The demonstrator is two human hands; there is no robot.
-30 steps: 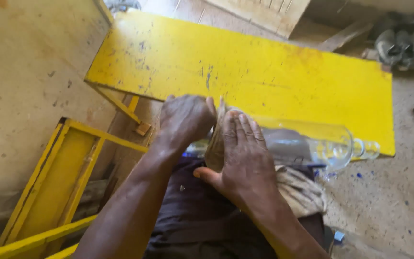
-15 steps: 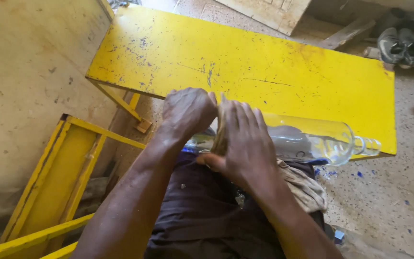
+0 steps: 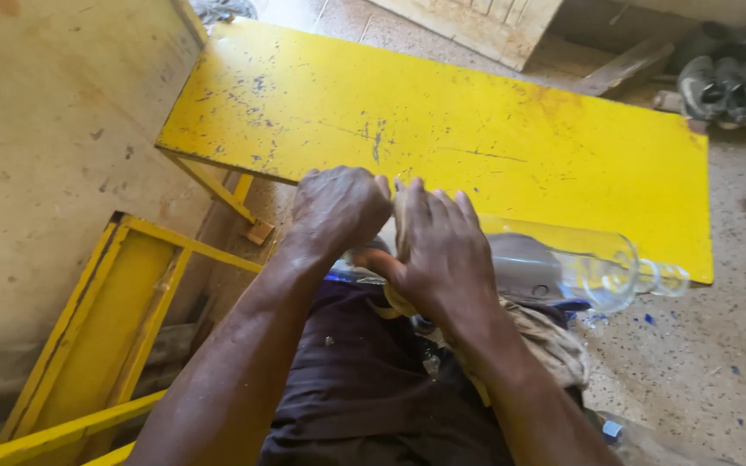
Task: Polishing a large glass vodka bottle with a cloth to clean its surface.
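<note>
Concrete floor, speckled and dusty, ran under a scuffed yellow table, with a bare tan wall to the left and a yellow frame leaning below it. Over the lap lay a clear glass bottle, neck pointing right. Left hand gripped its base end; right hand pressed flat on it, over a tan cloth.
</note>
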